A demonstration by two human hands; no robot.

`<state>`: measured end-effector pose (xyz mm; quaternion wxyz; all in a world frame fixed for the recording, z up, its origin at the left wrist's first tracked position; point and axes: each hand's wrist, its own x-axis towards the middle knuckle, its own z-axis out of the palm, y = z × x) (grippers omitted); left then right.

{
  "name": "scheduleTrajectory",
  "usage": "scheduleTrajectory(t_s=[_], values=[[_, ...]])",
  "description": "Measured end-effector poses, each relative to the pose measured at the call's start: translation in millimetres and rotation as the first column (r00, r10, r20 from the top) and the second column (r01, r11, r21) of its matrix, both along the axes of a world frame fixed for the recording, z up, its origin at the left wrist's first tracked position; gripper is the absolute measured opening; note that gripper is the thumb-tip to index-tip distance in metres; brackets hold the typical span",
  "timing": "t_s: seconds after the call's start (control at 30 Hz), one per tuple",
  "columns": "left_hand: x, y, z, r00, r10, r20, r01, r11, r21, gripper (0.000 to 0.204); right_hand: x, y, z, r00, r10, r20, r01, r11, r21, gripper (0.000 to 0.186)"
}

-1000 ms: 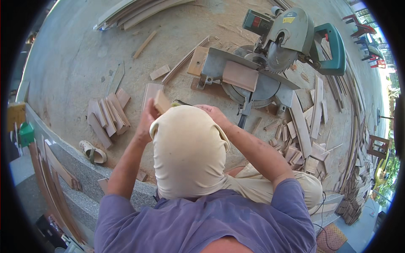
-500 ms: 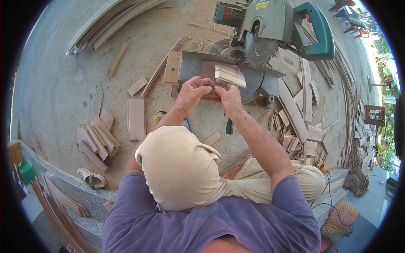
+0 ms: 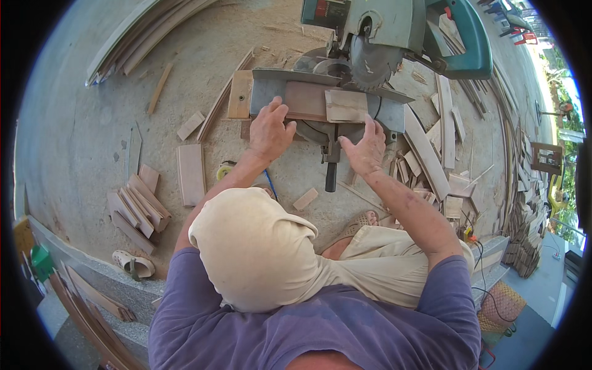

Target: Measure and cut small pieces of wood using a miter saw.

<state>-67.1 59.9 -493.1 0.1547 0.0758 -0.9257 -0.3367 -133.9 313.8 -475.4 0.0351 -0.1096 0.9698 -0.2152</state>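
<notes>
A mitre saw with a bare toothed blade (image 3: pixel 375 61) stands in front of me at the far middle. On its base lies a reddish-brown board (image 3: pixel 306 100), and a short pale wooden piece (image 3: pixel 346 106) rests over its right part, close to the blade. My left hand (image 3: pixel 271 128) is open by the board's left end, fingers on or just above the metal base; contact is unclear. My right hand (image 3: pixel 366 149) is open, thumb apart, its fingertips touching the near right edge of the pale piece. The saw's black handle (image 3: pixel 331 177) points toward me between my hands.
Offcuts (image 3: pixel 410 166) lie scattered right of the saw. A small stack of boards (image 3: pixel 140 206) and a single flat board (image 3: pixel 192 175) lie left. A tape measure (image 3: pixel 226 169) sits by my left forearm. Long planks (image 3: pixel 139 37) lie far left; a clog (image 3: pixel 134 264) rests near left.
My hands were close together with the pale piece raised at the right fingers. They have moved apart, and the piece now lies flat on the board.
</notes>
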Motion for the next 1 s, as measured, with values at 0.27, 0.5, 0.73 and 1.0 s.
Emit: scheduleTrajectory(t_s=[0.27, 0.5, 0.73, 1.0], values=[[-19.7, 5.5, -4.5, 0.996, 0.019, 0.085, -0.019, 1.0, 0.006, 0.026, -32.7, 5.1, -19.7, 0.993, -0.117, 0.021, 0.118, 0.992, -0.04, 0.08], [-14.8, 9.3, -9.2, 0.998, 0.054, -0.028, -0.053, 0.998, 0.033, 0.025, -27.3, -6.6, -11.8, 0.985, 0.059, -0.164, -0.043, 0.994, 0.098, 0.059], [-16.9, 8.1, -9.9, 0.997, 0.076, 0.027, -0.078, 0.995, 0.058, 0.021, -24.5, -46.2, -22.2, 0.935, 0.226, -0.272, -0.257, 0.963, -0.086, 0.046], [-13.5, 11.5, -13.6, 0.993, 0.071, -0.095, -0.068, 0.997, 0.033, 0.022, -27.2, -57.0, -25.7, 0.928, 0.242, -0.284, -0.284, 0.952, -0.116, 0.046]])
